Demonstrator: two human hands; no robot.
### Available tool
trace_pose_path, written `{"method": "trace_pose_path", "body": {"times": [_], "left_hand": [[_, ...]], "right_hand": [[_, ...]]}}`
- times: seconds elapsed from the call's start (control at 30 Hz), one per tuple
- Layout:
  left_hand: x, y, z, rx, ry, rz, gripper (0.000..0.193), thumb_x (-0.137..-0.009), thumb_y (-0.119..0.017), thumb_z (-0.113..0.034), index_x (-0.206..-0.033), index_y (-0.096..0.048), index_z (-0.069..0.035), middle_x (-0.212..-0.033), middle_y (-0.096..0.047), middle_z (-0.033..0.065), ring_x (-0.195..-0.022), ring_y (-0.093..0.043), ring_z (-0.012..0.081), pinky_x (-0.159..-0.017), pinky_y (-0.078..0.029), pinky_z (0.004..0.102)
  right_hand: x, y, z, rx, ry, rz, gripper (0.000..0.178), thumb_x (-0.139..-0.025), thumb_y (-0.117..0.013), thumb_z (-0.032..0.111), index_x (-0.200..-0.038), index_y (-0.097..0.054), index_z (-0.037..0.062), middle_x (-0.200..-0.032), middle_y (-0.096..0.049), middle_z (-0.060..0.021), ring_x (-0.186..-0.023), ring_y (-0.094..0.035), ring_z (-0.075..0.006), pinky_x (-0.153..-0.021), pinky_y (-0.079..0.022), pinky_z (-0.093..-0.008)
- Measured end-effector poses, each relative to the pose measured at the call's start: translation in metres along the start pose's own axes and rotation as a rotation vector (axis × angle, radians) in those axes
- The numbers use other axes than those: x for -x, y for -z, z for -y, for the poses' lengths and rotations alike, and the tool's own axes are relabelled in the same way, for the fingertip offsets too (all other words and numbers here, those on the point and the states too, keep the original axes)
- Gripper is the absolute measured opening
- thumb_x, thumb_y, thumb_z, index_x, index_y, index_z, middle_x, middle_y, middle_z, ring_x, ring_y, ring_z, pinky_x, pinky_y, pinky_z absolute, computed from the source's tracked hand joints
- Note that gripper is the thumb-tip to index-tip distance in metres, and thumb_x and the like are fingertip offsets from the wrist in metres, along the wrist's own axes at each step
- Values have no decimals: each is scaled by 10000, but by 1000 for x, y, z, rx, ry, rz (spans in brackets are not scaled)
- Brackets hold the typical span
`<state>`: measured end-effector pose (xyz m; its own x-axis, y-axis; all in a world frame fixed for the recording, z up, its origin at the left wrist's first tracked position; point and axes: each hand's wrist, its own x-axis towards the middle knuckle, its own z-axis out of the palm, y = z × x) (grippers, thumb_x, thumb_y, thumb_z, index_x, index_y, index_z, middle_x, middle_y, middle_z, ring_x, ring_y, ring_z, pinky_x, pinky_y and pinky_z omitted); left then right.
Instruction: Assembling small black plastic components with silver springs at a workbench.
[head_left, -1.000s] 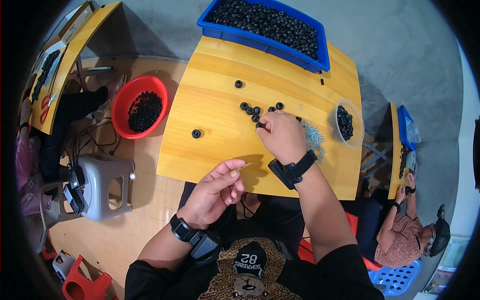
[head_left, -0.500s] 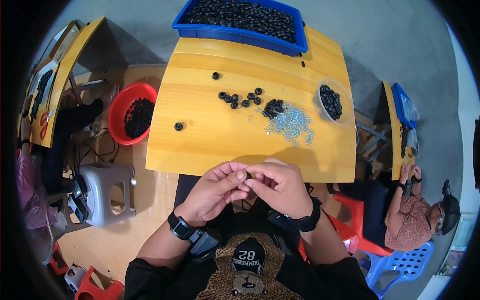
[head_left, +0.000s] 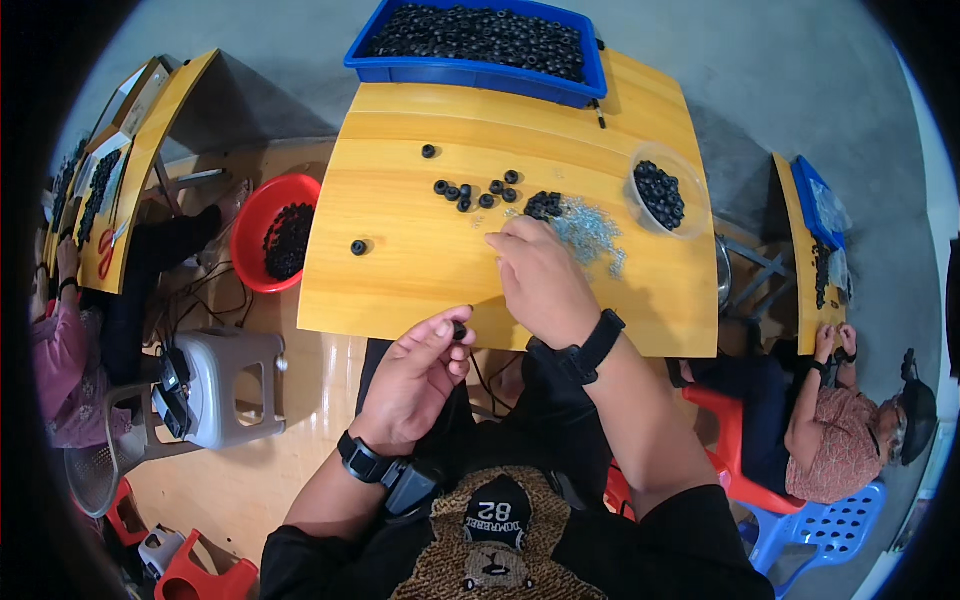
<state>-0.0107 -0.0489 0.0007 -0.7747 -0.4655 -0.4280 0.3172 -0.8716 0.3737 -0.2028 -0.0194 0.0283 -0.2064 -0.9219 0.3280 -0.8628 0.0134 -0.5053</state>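
My left hand point(head_left: 408, 388) is closed at the table's near edge, pinching a small round black plastic piece point(head_left: 459, 330) between thumb and fingers. My right hand point(head_left: 548, 288) reaches over the table, just short of a heap of small black parts point(head_left: 543, 206) and a spread of small clear, bluish pieces point(head_left: 592, 230). Its thumb points left and its other fingers bend down, with their tips hidden. Left of the heap lies a loose group of round black pieces point(head_left: 465, 192). Two more sit apart: one black piece point(head_left: 429, 151) farther back, another black piece point(head_left: 359, 247) at the left.
A blue tray point(head_left: 440, 72) full of black pieces stands at the table's point(head_left: 400, 300) far edge. A clear tub point(head_left: 690, 226) of black parts stands at the right. Left on the floor is a red basin point(head_left: 243, 262). People sit at tables on both sides.
My hands have parted. The right hand has moved forward to the heap, while the left stays near the table edge, keeping the round black piece and moving slightly left.
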Motion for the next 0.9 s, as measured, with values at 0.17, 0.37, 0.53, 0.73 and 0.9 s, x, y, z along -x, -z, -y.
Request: {"method": "trace_pose_path", "body": {"times": [0.17, 0.37, 0.53, 0.73, 0.9], "left_hand": [[2, 16, -24, 179, -98, 25, 292, -940, -534, -112, -1199, -539, 23, -993, -603, 91, -809, -548, 104, -760, -478, 216], [-4, 24, -32, 251, -94, 34, 307, -939, -517, -83, -1227, -506, 20, -1026, -596, 104, -835, -554, 114, -777, -487, 222], [-8, 29, -33, 280, -75, 66, 302, -942, -507, -79, -1228, -500, 17, -1040, -589, 106, -844, -557, 114, -780, -489, 223], [-11, 30, -33, 276, -69, 41, 310, -943, -512, -102, -1230, -494, 15, -1038, -583, 122, -838, -546, 131, -752, -494, 227], [-10, 29, -31, 260, -49, 46, 300, -944, -509, -104, -1225, -499, 3, -1030, -582, 118, -833, -541, 132, -756, -490, 231]], "right_hand": [[-19, -14, -6, -49, 90, 196, 249, -733, -510, -66, -965, -600, -61, -992, -566, -166, -948, -536, -341, -833, -453, -392], [-33, -29, -7, 70, 82, 214, 290, -745, -491, -62, -1018, -587, -66, -1038, -566, -160, -1009, -523, -329, -879, -453, -374], [-39, -33, -2, 213, 109, 249, 270, -755, -501, -35, -1008, -595, -49, -1026, -564, -145, -1015, -519, -308, -869, -464, -368], [-38, -37, 0, 248, 93, 289, 132, -754, -519, -8, -865, -589, -14, -942, -551, -125, -974, -522, -292, -839, -471, -369], [-22, -26, 2, 200, 56, 309, 51, -751, -562, 6, -787, -596, -6, -859, -552, -136, -918, -532, -310, -799, -468, -372]]}}
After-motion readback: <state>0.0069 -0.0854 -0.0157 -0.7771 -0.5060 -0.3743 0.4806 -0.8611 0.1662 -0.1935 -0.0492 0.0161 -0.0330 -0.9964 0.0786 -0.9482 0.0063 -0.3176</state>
